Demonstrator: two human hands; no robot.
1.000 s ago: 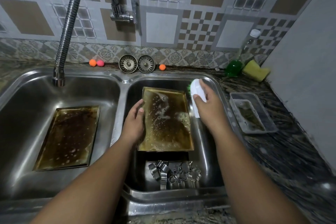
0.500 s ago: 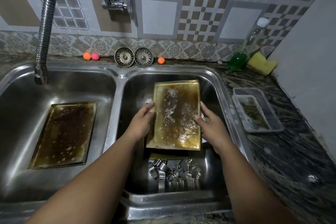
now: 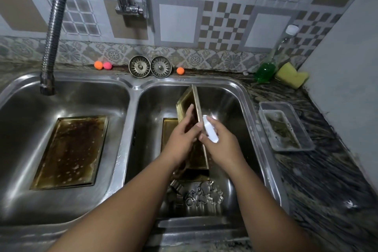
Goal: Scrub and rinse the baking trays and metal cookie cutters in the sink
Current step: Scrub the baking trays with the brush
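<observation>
In the right sink basin my left hand holds a greasy golden baking tray stood up on its edge, seen almost edge-on. My right hand grips a white-handled scrub brush against the tray's right face. Another tray lies flat beneath, partly hidden. A pile of metal cookie cutters sits at the basin's near end. A third dirty tray lies flat in the left basin.
A flexible faucet hose hangs over the left basin. Two sink strainers and small coloured balls line the back ledge. A green soap bottle, yellow sponge and dirty plastic container stand on the right counter.
The tray went from lying flat to being tipped up on its edge by both hands. My right hand took up the white brush again and set it against the tray.
</observation>
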